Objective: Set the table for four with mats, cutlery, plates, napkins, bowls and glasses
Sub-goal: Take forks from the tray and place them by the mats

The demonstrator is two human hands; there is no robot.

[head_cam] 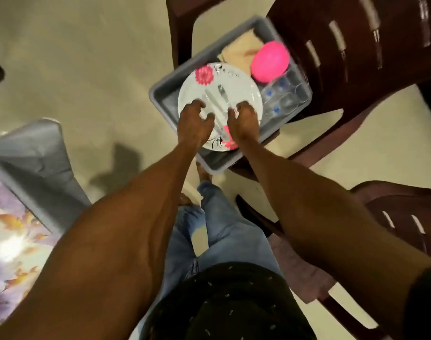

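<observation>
Standing over a dark plastic chair (332, 77), I reach both arms down into the grey tray (171, 81) resting on its seat, where the tableware waits to be carried across. My left hand (193, 120) and right hand (245, 121) hover low over the top white plate (243, 84), the one printed with pink flowers, fingers loosely curled and spread, holding nothing that I can make out. Between them lies the cutlery (220, 99), a fork's tines showing, the rest blurred by motion. Behind the plate sit an upturned pink bowl (270, 60), clear glasses (284, 95) on their sides along the tray's far wall, and a folded cream napkin or mat (236, 54); I cannot tell which. The table (18, 217), under a floral cover with a grey skirt, stands well apart at my left. The step in hand looks like gathering the cutlery, or the plate under it. Next I would need to close my fingers round the handles together and lift them level, without dragging the plate. No brand, label or writing is readable anywhere.
</observation>
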